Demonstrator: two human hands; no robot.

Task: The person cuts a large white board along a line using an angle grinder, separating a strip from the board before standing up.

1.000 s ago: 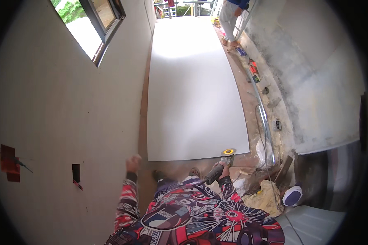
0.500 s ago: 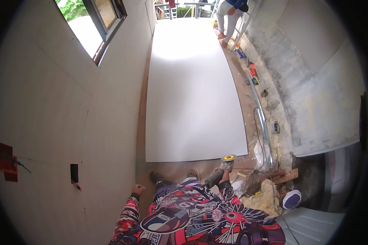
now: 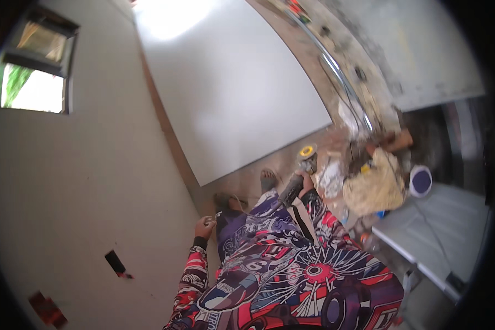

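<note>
My right hand [image 3: 304, 180] is wrapped round the dark body of an angle grinder [image 3: 290, 191]. Its yellow-centred disc [image 3: 308, 150] points away from me, just off the near right corner of a large white board [image 3: 247, 93] on the floor. Low at my left side, my left hand [image 3: 205, 225] has its fingers curled, close to the wall; whatever may be inside them is too small to see. A thin cord [image 3: 242, 206] curves across the front of my legs near the grinder's rear end.
A pale wall [image 3: 110, 165] with a window [image 3: 41, 60] rises on the left. On the right lie metal profiles [image 3: 341, 77], a white plastic bag [image 3: 331, 179], a tan sack [image 3: 377, 184] and a grey panel [image 3: 440, 231]. A purple-and-white round object [image 3: 421, 181] is beside the sack.
The view has swung right and down, so the board looks tilted and its far end and the other person are out of view. The grinder stays in my right hand.
</note>
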